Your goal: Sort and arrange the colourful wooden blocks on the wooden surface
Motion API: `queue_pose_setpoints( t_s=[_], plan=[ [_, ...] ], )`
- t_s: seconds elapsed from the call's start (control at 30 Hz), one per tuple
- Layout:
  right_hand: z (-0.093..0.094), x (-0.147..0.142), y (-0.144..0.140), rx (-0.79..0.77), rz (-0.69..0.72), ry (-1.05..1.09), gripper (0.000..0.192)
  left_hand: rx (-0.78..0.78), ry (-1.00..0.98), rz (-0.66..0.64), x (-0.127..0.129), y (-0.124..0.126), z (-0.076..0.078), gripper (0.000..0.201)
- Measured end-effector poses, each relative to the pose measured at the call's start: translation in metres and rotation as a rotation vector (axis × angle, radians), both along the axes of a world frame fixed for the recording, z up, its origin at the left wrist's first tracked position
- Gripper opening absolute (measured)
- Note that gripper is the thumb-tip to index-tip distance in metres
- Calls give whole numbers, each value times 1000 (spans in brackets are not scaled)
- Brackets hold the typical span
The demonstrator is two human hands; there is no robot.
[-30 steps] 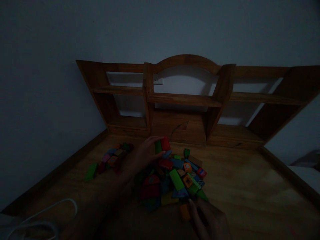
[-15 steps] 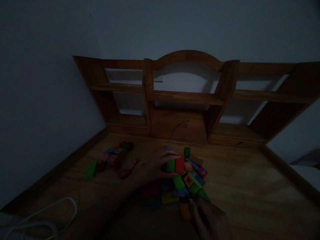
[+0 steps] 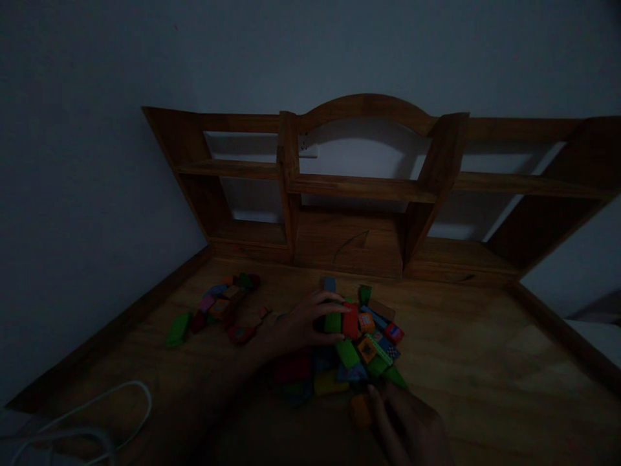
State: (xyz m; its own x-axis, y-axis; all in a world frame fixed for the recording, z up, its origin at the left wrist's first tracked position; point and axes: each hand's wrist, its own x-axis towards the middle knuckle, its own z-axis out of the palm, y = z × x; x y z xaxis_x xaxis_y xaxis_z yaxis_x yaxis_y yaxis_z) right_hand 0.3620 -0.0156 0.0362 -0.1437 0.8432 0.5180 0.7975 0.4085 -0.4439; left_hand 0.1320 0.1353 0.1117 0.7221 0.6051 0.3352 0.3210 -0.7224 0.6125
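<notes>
Green block [image 3: 332, 321] and red block [image 3: 350, 320] sit side by side atop the block pile [image 3: 339, 362] on the worktop [image 3: 485, 375] — left hand [image 3: 295, 327] in grip on both. Right hand [image 3: 412, 430] rests at the pile's near edge by an orange block [image 3: 359, 410]; its grip cannot be made out in the dim light.

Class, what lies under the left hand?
The left hand rests on the block pile, fingertips on a green block and red block. Blocks beneath the palm are hidden.
</notes>
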Motion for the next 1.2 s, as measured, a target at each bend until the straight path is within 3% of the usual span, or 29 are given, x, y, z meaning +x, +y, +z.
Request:
queue_pose_setpoints(
  t_s=[0.3, 0.53, 0.77, 0.87, 1.0, 1.2],
  plan=[
    [5, 3, 0, -18, 49, -33, 42, -104, 52, -18, -1, 2, 0, 55],
    [4, -3, -1, 6, -17, 24, 43, -142, 59, 42, 0, -3, 6, 60],
    [7, 3, 0, -30, 70, -21, 41, -151, 40, 70, -3, -2, 5, 57],
    [10, 2, 1, -29, 35, -2, 44, -93, -5, 99, -4, 0, 1, 48],
    [9, 1, 0, -30, 39, -1, 39, 98, -5, 215, -13, -1, 4, 41],
    [7, 3, 0, -40, 42, -6, 35, 322, 268, 433, -68, -22, 9, 35]
  ],
)
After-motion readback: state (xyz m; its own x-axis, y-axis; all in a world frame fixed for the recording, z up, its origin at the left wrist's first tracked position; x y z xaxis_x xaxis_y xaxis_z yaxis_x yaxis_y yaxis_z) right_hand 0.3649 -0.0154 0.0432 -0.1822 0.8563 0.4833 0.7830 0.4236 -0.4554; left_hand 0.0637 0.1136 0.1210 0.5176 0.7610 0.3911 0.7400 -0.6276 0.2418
